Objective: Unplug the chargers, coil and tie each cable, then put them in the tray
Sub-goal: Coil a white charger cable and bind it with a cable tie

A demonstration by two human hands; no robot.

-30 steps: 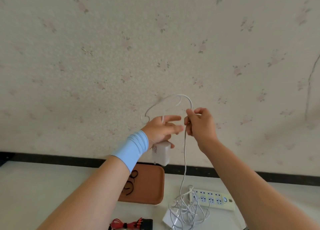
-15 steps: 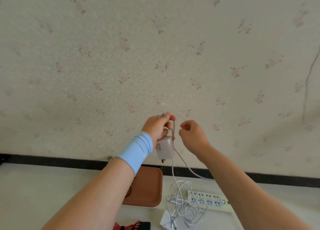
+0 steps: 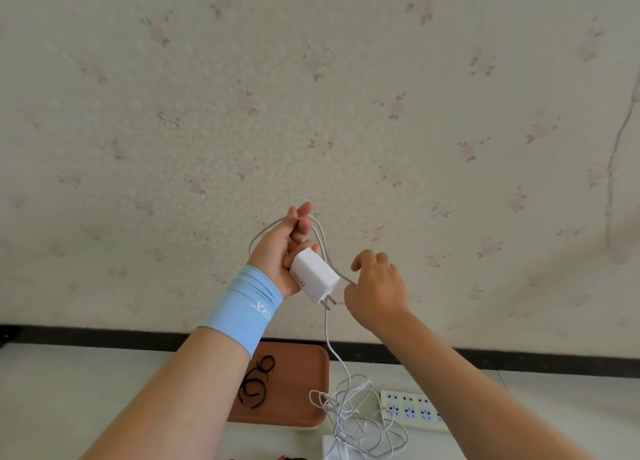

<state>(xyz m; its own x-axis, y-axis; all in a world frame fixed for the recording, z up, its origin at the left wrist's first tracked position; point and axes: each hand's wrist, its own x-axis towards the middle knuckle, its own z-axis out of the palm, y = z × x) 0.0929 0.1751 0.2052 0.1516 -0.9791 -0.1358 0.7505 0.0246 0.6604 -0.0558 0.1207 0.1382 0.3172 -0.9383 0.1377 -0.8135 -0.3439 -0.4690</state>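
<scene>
My left hand (image 3: 289,251) is raised in front of the wall and grips a white charger block (image 3: 314,276), prongs pointing down. Its white cable (image 3: 323,237) loops over my left fingers and back down. My right hand (image 3: 375,291) pinches the cable just right of the block. From there the cable drops to a loose tangle (image 3: 356,414) on the table. The brown tray (image 3: 298,380) lies below my left wrist and holds several black loop ties (image 3: 254,381).
A pale power strip (image 3: 412,409) lies to the right of the tangle, partly behind my right forearm. A second white charger (image 3: 337,447) sits at the bottom edge under the tangled cable. A red-and-black item (image 3: 291,457) peeks in at the bottom.
The charger block has turned in my left hand, now showing its label and prongs. My right hand has dropped lower and to the right, drawing cable around my left fingers into another loop.
</scene>
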